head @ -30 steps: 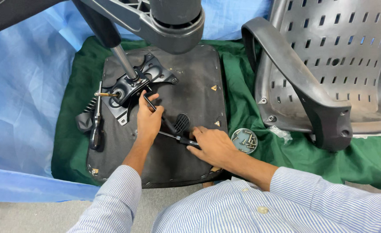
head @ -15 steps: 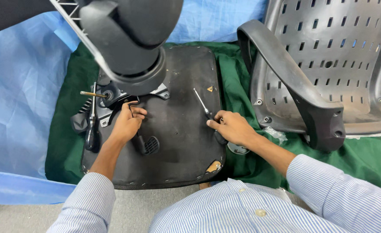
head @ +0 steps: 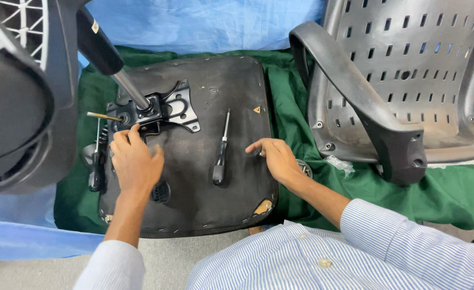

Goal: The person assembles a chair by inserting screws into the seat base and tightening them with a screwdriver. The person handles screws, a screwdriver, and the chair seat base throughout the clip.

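Nearest to you, your two forearms in blue-and-white striped sleeves reach forward over an upturned black chair seat [head: 215, 86], which lies underside up on a green cloth [head: 441, 193].

Your left hand [head: 135, 164] rests on the seat's left part, fingers loosely curled and holding nothing. Its fingertips touch the near edge of the black metal tilt mechanism [head: 156, 110] bolted to the seat. Just under the heel of that hand sits a small black ribbed knob [head: 162, 192].

Your right hand [head: 275, 158] lies flat near the seat's right edge, fingers spread and pointing left, empty. Partly hidden beside its wrist is a small round disc [head: 304, 169] on the cloth.

Between your hands, touching neither, a black-handled screwdriver [head: 220, 156] lies on the seat, handle toward you, shaft pointing away.

Left of the left hand, off the seat's edge, a black lever handle [head: 96, 174] lies on the cloth, and a thin brass-coloured rod [head: 101, 116] sticks out leftward from the mechanism.

Farther off, a silver gas cylinder [head: 132, 90] rises at a slant from the mechanism toward the upper left, into a large black chair base [head: 22, 96] that fills the left side.

To the far right, a grey perforated plastic chair back [head: 409, 59] with a black armrest [head: 366, 107] lies on the cloth. Blue sheeting [head: 205, 24] covers the background.
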